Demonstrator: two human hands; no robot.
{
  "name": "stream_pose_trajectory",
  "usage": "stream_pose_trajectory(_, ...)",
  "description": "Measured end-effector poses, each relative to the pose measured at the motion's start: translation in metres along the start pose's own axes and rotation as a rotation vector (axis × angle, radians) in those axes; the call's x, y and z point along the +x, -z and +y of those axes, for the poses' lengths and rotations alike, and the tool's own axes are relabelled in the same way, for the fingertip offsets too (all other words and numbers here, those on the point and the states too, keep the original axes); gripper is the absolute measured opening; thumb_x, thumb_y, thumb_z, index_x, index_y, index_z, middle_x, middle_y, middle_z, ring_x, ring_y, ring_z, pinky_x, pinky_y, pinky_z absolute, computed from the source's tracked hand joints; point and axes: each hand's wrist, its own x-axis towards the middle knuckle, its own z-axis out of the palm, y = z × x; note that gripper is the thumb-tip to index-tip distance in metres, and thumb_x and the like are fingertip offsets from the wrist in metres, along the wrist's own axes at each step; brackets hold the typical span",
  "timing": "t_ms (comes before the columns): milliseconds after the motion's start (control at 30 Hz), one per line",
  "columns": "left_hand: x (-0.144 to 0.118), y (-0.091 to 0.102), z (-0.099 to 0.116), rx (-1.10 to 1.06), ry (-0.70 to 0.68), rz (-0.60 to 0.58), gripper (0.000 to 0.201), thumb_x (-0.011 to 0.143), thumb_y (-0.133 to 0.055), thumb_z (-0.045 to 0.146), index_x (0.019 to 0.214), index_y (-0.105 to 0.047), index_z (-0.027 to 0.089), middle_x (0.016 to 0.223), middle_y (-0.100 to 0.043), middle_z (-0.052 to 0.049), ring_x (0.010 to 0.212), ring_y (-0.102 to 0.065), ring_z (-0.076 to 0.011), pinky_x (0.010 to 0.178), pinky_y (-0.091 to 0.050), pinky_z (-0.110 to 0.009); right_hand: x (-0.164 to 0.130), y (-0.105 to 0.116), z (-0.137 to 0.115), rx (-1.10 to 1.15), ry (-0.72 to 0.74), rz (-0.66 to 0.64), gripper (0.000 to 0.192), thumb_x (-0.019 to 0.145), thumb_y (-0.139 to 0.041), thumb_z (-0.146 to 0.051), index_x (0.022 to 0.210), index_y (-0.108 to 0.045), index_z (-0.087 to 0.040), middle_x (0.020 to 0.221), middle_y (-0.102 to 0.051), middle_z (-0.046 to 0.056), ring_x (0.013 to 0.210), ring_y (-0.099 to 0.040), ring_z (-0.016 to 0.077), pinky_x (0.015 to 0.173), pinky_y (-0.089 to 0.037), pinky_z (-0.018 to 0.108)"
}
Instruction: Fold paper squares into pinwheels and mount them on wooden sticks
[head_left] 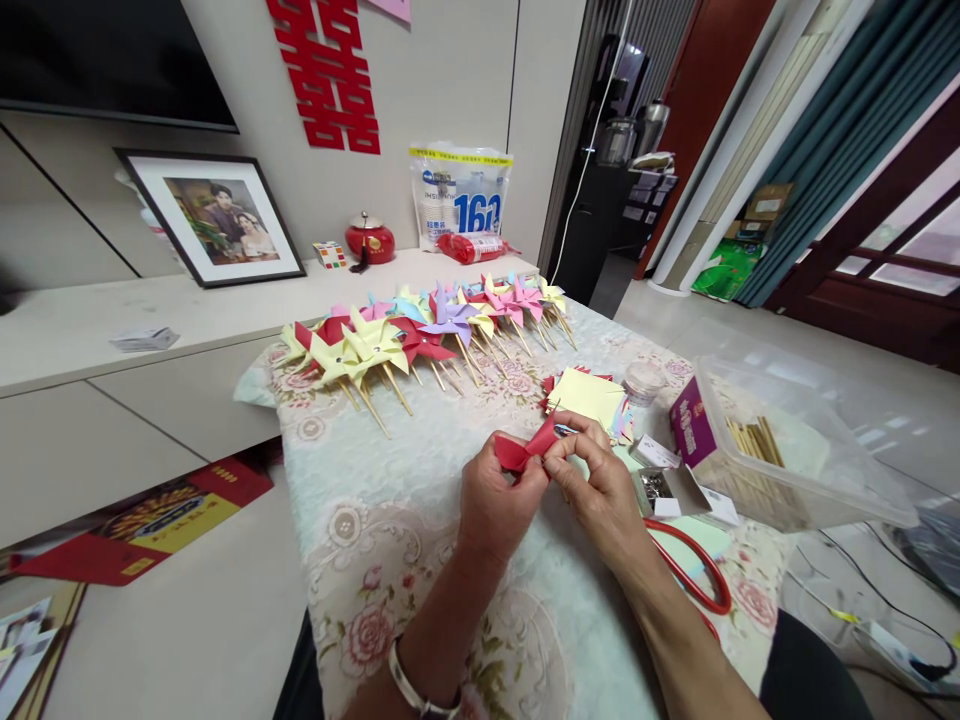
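Observation:
Above the middle of the table, a red paper pinwheel point(525, 448) is partly folded, with some of its points curled inward. My left hand point(499, 500) is closed around its lower left side, thumb near the centre. From the right, my right hand point(596, 475) pinches at the pinwheel's right edge; whether a small pin is between those fingertips is too small to tell. Just beyond the hands lies a stack of cut paper sheets point(589, 395), yellow on top with red edges below. Beside my right hand is an open small box of metal fasteners point(656, 487).
Finished pinwheels on sticks point(450, 318) line the table's far side. A clear plastic bin point(847, 495) with wooden sticks point(757, 440) stands right. Red-handled scissors point(705, 570) lie by my right forearm, near a small round clear container point(645, 380). Floral cloth point(375, 570) covers the table.

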Motion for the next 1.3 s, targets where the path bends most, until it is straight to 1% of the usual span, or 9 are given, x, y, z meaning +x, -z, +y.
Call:
stream_pose_trajectory(133,-0.001,-0.001,-0.002,0.022,0.003,0.007,0.01,0.07,-0.061,0.022,0.065,-0.054,0.021,0.054,-0.054,0.005,0.052,-0.048,-0.0119,0.055,-0.039,-0.023,-0.002,-0.003,-0.001,-0.027,0.007,0.041,0.018,0.089,-0.062,-0.032,0.074,-0.066,-0.023,0.12,-0.062,0.01,0.123,-0.052,0.0299,0.105,-0.034,0.049)
stream_pose_trajectory(333,-0.002,-0.001,-0.003,0.016,0.02,-0.013,0.01,0.071,-0.061,0.024,0.065,-0.054,0.021,0.055,-0.055,0.005,0.053,-0.047,-0.0126,0.056,-0.039,-0.024,-0.003,-0.005,0.001,-0.01,-0.005,0.051,0.018,0.089,-0.062,-0.031,0.074,-0.066,-0.023,0.116,-0.063,0.009,0.12,-0.053,0.0295,0.103,-0.036,0.048)
stream_pose_trajectory(633,0.0,-0.005,-0.009,-0.108,0.109,-0.024,0.012,0.067,-0.064,0.022,0.062,-0.053,0.021,0.053,-0.052,0.006,0.053,-0.044,-0.0113,0.053,-0.037,-0.023,-0.003,-0.005,0.003,0.054,-0.05,0.047,0.019,0.088,-0.063,-0.033,0.073,-0.065,-0.022,0.111,-0.068,0.009,0.119,-0.055,0.0299,0.103,-0.036,0.048)
stream_pose_trajectory(700,0.001,-0.006,-0.012,-0.168,0.129,-0.033,0.012,0.067,-0.064,0.022,0.062,-0.053,0.02,0.055,-0.052,0.006,0.053,-0.045,-0.0112,0.053,-0.038,-0.023,-0.002,-0.004,0.003,0.1,-0.079,0.02,0.017,0.088,-0.063,-0.032,0.074,-0.064,-0.022,0.104,-0.069,0.007,0.11,-0.059,0.0277,0.098,-0.04,0.044)
stream_pose_trajectory(767,0.001,-0.008,-0.015,-0.221,0.144,-0.046,0.011,0.068,-0.064,0.022,0.064,-0.055,0.02,0.056,-0.053,0.006,0.055,-0.046,-0.0114,0.054,-0.039,-0.023,-0.002,-0.004,0.003,0.147,-0.114,-0.003,0.014,0.087,-0.064,-0.031,0.076,-0.064,-0.022,0.093,-0.069,0.004,0.093,-0.062,0.0232,0.087,-0.045,0.038)
stream_pose_trajectory(867,0.001,-0.009,-0.016,-0.283,0.159,-0.072,0.007,0.07,-0.064,0.022,0.067,-0.058,0.019,0.058,-0.055,0.005,0.057,-0.049,-0.0119,0.056,-0.041,-0.023,-0.003,-0.004,0.003,0.203,-0.144,0.0,0.01,0.086,-0.066,-0.031,0.08,-0.065,-0.023,0.087,-0.068,0.001,0.076,-0.059,0.0183,0.072,-0.046,0.031)
stream_pose_trajectory(967,0.0,-0.009,-0.014,-0.31,0.173,-0.068,0.008,0.069,-0.064,0.021,0.065,-0.057,0.019,0.057,-0.054,0.006,0.056,-0.049,-0.0117,0.057,-0.041,-0.023,-0.003,-0.004,0.003,0.232,-0.151,0.037,0.009,0.083,-0.069,-0.03,0.079,-0.068,-0.023,0.082,-0.068,0.0,0.073,-0.059,0.0175,0.067,-0.046,0.029)
stream_pose_trajectory(1167,0.001,-0.008,-0.01,-0.289,0.2,-0.062,0.014,0.066,-0.064,0.022,0.059,-0.052,0.02,0.054,-0.052,0.006,0.055,-0.049,-0.0121,0.056,-0.041,-0.024,-0.003,-0.007,0.002,0.262,-0.199,0.096,0.006,0.079,-0.074,-0.029,0.077,-0.072,-0.023,0.077,-0.07,0.0,0.073,-0.061,0.0174,0.068,-0.047,0.029)
stream_pose_trajectory(1300,0.001,-0.009,-0.01,-0.271,0.198,-0.072,0.014,0.067,-0.063,0.021,0.058,-0.053,0.02,0.055,-0.052,0.006,0.057,-0.048,-0.0121,0.058,-0.041,-0.024,-0.003,-0.008,0.0,0.247,-0.223,0.118,0.008,0.077,-0.074,-0.03,0.075,-0.073,-0.022,0.073,-0.07,-0.001,0.066,-0.059,0.0154,0.065,-0.046,0.028)
